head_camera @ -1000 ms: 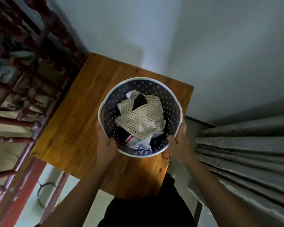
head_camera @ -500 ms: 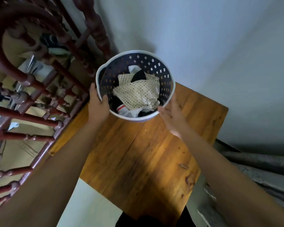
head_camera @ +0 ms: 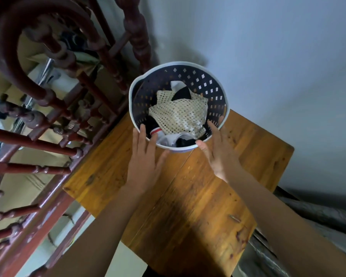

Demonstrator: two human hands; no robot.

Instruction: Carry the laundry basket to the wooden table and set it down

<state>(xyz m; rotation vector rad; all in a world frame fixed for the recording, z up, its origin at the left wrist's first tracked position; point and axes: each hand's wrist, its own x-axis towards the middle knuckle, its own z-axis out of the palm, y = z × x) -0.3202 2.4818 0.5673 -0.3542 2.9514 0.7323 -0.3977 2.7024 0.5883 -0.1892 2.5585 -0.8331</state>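
The round laundry basket [head_camera: 198,80], dark with diamond holes and a white rim, stands at the far corner of the wooden table [head_camera: 188,196] against the wall. Inside lie a cream mesh garment [head_camera: 178,114] and black and white clothes. My left hand [head_camera: 144,158] is flat with fingers spread, its fingertips at the basket's near left rim. My right hand [head_camera: 218,152] is spread too, fingertips by the near right rim. Neither hand grips the basket.
A dark red turned-wood railing [head_camera: 48,116] runs along the table's left side. A pale wall [head_camera: 268,56] stands behind the table. Grey ribbed material [head_camera: 318,216] lies at the right. Pale floor [head_camera: 124,262] shows below the table's near edge.
The basket went from held above the table's near part to resting at its far corner. Both hands have released the rim and opened, pulling back slightly.
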